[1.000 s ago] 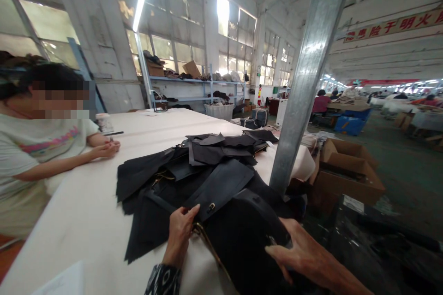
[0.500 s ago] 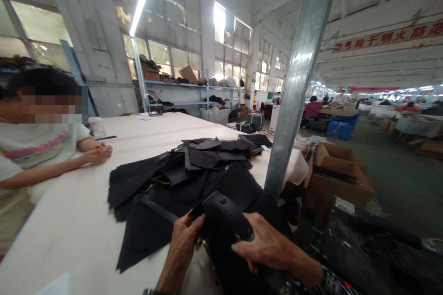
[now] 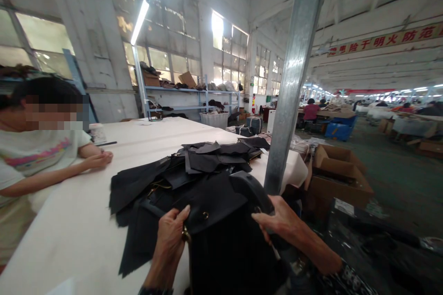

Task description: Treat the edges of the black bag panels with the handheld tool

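Two grips on black bag (image 3: 224, 253): left grip (image 3: 169, 239) curled closed round near edge beside brass clasp (image 3: 186, 235), right grip (image 3: 280, 216) hooked firmly over far rim. Bag stands between grips, lower end out of view. Black cloth pile (image 3: 207, 161) lies just ahead of grips on tabletop (image 3: 69, 212). Risks: clasp snagging cloth if bag swings forward; loose right grip dropping bag past tabletop edge; bag knocking metal post (image 3: 294, 78) beyond right grip.

Patterned black-and-white sleeves (image 3: 349, 282), bare left hand (image 3: 169, 245), bare right hand (image 3: 282, 217)
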Action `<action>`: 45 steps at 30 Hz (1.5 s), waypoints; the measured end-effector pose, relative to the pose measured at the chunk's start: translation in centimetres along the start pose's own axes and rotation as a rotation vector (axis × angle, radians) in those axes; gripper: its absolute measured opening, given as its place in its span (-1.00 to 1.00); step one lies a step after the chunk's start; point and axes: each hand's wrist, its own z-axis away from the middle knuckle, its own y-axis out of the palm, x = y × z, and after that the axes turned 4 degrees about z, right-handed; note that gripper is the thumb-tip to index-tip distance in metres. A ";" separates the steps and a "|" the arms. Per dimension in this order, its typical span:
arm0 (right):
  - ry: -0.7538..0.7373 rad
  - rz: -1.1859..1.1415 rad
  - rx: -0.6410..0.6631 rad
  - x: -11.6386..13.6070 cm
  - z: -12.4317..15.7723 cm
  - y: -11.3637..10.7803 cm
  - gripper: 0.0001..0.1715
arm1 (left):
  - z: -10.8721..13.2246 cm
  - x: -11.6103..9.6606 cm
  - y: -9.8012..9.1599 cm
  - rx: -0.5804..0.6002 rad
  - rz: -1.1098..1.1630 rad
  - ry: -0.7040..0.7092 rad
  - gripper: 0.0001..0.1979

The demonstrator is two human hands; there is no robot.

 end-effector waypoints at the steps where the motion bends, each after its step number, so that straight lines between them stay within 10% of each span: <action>1: 0.004 0.005 -0.012 -0.1 0.5 -0.7 -0.75 | 0.1 -1.3 0.1 -0.014 -0.051 0.045 -0.62; 3: 0.011 0.028 -0.030 -0.2 1.7 -1.7 -0.74 | 0.6 -4.4 0.5 -0.071 -0.260 0.265 -0.65; 8: -0.022 0.031 -0.009 -0.6 4.6 -2.3 -0.71 | 3.8 -10.7 3.5 -0.167 -0.766 1.326 -0.77; 14: 0.026 0.053 -0.076 -1.5 7.8 -2.7 -0.70 | 6.4 -8.8 5.2 0.103 -1.021 2.056 -0.59; 18: 0.090 0.076 -0.093 -2.5 10.3 -3.5 -0.66 | 4.6 -1.9 2.9 0.424 -1.237 1.898 -0.55; 26: 0.190 0.039 0.014 -3.6 13.1 -2.8 -0.73 | 3.3 11.5 -3.6 0.373 -1.410 1.461 -0.53; 45: 0.261 0.219 0.216 -3.7 7.9 3.2 -0.74 | 3.0 11.9 -5.7 0.393 -1.311 1.477 -0.57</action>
